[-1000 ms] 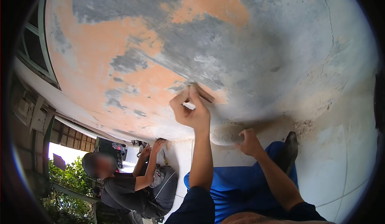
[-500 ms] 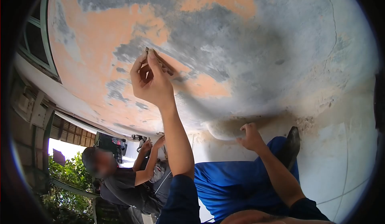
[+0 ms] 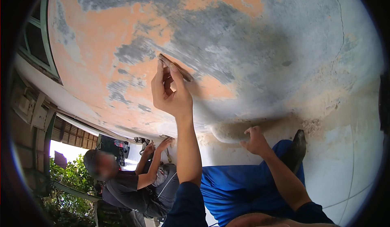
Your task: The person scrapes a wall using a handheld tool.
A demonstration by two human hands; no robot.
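Note:
My left hand (image 3: 172, 87) is pinched shut on a thin, flat, brownish piece (image 3: 181, 70). I see it nearly edge-on, so its exact kind is unclear. It lies against or very close to the patchy wall (image 3: 260, 52), whose surface shows grey and peach-orange areas. Lower right, my right hand (image 3: 256, 141) hovers near my bent blue-trousered leg (image 3: 235, 186), below the foot of the wall. Its fingers are loosely curled and apart, and nothing shows in them.
Another person (image 3: 134, 186) in dark clothes and a cap works at the same wall on the left, both hands raised to it. A green-framed window (image 3: 38, 40) lies at upper left. My dark shoe (image 3: 298, 148) rests on the pale tiled floor (image 3: 333, 170).
My left hand has moved right and slightly down along the wall with the flat piece, which now shows more of its length. My right hand has stayed nearly in place.

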